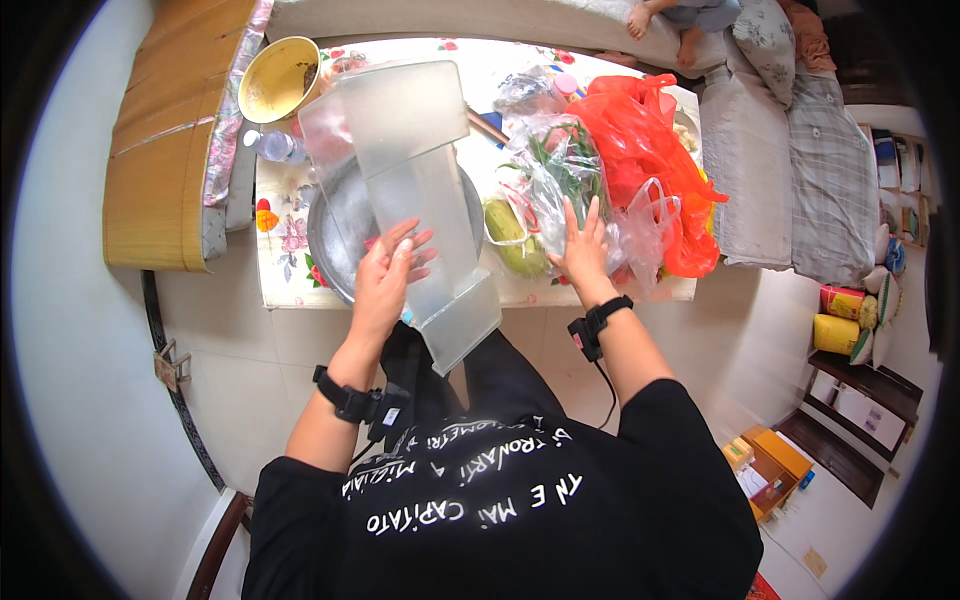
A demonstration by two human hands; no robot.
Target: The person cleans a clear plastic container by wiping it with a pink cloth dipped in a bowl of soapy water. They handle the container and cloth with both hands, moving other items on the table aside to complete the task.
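Observation:
A translucent plastic sheet with fold lines [420, 180] lies across a round grey metal basin [321, 225], its near end hanging past the table's front edge. Over the sheet and the basin is my left hand [390, 270], palm turned sideways, fingers apart and holding nothing. My right hand [583, 244] is spread at the near side of a clear plastic bag of green leafy vegetables [566, 161]; its fingertips appear to touch the bag. Just left of that hand lies a green gourd-like vegetable [514, 240] in a thin bag. Red plastic bags [637, 157] are heaped to the right.
A yellow bowl [279, 79] with dark residue and a plastic bottle [274, 145] are at the table's left. Another clear bag [525, 91] and a pink-capped container [565, 83] stand farther back. Beyond the table is a sofa [480, 19], where another person's bare feet [640, 20] show.

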